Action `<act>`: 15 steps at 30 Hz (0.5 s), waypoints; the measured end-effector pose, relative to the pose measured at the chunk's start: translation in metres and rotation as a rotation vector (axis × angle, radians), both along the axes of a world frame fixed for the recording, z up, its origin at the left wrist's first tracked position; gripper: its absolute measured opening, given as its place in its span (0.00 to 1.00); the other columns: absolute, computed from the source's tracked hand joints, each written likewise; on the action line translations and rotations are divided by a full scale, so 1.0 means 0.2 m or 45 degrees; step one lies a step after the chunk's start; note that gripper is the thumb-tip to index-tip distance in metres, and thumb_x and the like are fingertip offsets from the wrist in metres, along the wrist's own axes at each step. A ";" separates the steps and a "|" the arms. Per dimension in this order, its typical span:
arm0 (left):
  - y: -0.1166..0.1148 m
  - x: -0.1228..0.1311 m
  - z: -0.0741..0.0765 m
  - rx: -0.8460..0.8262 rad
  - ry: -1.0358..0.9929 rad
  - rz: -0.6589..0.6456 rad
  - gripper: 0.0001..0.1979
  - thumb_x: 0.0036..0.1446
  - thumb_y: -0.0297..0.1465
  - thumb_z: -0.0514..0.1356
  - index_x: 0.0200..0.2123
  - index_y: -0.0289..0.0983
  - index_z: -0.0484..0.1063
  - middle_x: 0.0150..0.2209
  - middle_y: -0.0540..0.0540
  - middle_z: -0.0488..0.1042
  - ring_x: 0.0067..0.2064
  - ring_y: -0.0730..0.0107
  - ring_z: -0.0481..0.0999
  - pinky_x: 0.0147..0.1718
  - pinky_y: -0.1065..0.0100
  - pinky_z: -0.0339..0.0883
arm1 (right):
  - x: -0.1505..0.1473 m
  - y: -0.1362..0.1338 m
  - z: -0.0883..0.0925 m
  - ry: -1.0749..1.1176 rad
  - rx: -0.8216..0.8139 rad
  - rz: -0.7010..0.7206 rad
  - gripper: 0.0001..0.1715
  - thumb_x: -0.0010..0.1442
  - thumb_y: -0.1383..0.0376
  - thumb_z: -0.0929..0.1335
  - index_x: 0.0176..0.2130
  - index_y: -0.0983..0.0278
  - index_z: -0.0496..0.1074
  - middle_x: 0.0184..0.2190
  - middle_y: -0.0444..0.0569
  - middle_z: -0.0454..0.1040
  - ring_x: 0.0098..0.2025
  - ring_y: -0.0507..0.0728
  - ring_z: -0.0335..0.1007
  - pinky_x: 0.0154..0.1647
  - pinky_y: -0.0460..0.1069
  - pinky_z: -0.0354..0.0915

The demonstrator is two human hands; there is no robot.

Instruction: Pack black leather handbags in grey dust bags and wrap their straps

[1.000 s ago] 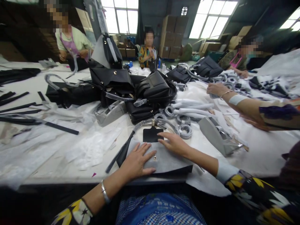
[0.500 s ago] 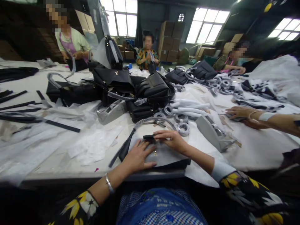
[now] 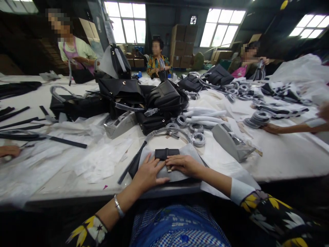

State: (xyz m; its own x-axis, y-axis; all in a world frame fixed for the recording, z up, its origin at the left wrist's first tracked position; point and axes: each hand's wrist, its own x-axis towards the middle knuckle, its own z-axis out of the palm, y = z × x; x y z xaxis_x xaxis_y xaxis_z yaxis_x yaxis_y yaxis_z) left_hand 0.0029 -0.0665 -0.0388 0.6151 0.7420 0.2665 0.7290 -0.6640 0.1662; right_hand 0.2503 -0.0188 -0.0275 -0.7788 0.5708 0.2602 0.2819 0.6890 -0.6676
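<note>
A black bag wrapped in grey non-woven sheet [image 3: 189,151] lies at the near table edge. Its black flap [image 3: 166,153] with a gold clasp is folded down over the grey sheet. My left hand [image 3: 149,172] rests flat on the sheet, fingers spread, just left of the clasp. My right hand [image 3: 183,164] lies on the flap's lower edge, fingers together and pressing at the clasp. A wrapped strap [image 3: 159,133] runs from the bag toward the table's middle.
Black handbags [image 3: 164,97] are piled mid-table. Two grey tape dispensers [image 3: 228,142] [image 3: 120,124] flank the bag, with wrapped strap coils [image 3: 198,139] between. Black strips [image 3: 31,135] and white paper lie at the left. Other people work around the table; a co-worker's hand [image 3: 271,128] reaches in from the right.
The black flap, first standing open beyond the bag, has been folded down onto the grey sheet by my right hand. The co-worker's arm at right has drawn back.
</note>
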 end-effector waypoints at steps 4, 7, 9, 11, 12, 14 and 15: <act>-0.07 0.01 -0.04 0.243 -0.154 -0.016 0.25 0.63 0.44 0.60 0.57 0.35 0.69 0.52 0.37 0.75 0.55 0.53 0.74 0.61 0.44 0.62 | -0.01 -0.02 -0.01 -0.017 -0.008 -0.032 0.14 0.68 0.66 0.65 0.51 0.61 0.76 0.51 0.51 0.78 0.61 0.56 0.68 0.63 0.53 0.64; -0.10 0.03 -0.05 0.339 -0.245 -0.180 0.18 0.65 0.32 0.59 0.58 0.37 0.69 0.49 0.41 0.77 0.51 0.62 0.77 0.56 0.56 0.71 | -0.01 -0.02 -0.03 -0.030 0.061 -0.051 0.13 0.68 0.68 0.65 0.50 0.62 0.76 0.49 0.51 0.78 0.59 0.55 0.69 0.62 0.51 0.64; -0.09 0.04 -0.05 0.326 -0.287 -0.216 0.17 0.66 0.30 0.58 0.57 0.36 0.69 0.48 0.41 0.77 0.50 0.64 0.77 0.51 0.61 0.74 | -0.02 0.00 -0.03 -0.081 0.155 -0.049 0.12 0.68 0.69 0.65 0.49 0.64 0.76 0.49 0.52 0.78 0.58 0.54 0.70 0.60 0.49 0.65; -0.07 0.05 -0.06 0.319 -0.326 -0.237 0.16 0.67 0.32 0.57 0.55 0.36 0.71 0.47 0.41 0.78 0.48 0.64 0.78 0.47 0.63 0.76 | -0.03 0.02 -0.04 -0.149 0.252 -0.030 0.11 0.67 0.69 0.66 0.47 0.65 0.76 0.48 0.53 0.78 0.57 0.54 0.70 0.58 0.48 0.65; -0.07 0.05 -0.06 0.322 -0.340 -0.254 0.15 0.68 0.33 0.56 0.54 0.36 0.72 0.47 0.41 0.78 0.47 0.64 0.78 0.47 0.64 0.77 | -0.04 0.03 -0.03 -0.182 0.292 -0.017 0.09 0.67 0.68 0.67 0.45 0.65 0.77 0.47 0.52 0.78 0.55 0.54 0.71 0.57 0.47 0.66; -0.05 0.05 -0.05 0.335 -0.358 -0.273 0.15 0.69 0.34 0.54 0.53 0.37 0.74 0.45 0.41 0.78 0.46 0.65 0.78 0.46 0.64 0.77 | -0.07 0.05 -0.02 -0.237 0.353 0.011 0.06 0.65 0.66 0.69 0.41 0.64 0.78 0.43 0.50 0.79 0.50 0.54 0.72 0.52 0.47 0.67; -0.05 0.05 -0.05 0.341 -0.358 -0.273 0.15 0.69 0.35 0.53 0.52 0.38 0.75 0.45 0.42 0.79 0.46 0.65 0.79 0.46 0.65 0.77 | -0.08 0.06 -0.01 -0.265 0.386 0.022 0.05 0.64 0.65 0.70 0.39 0.64 0.78 0.41 0.48 0.79 0.47 0.55 0.72 0.49 0.47 0.67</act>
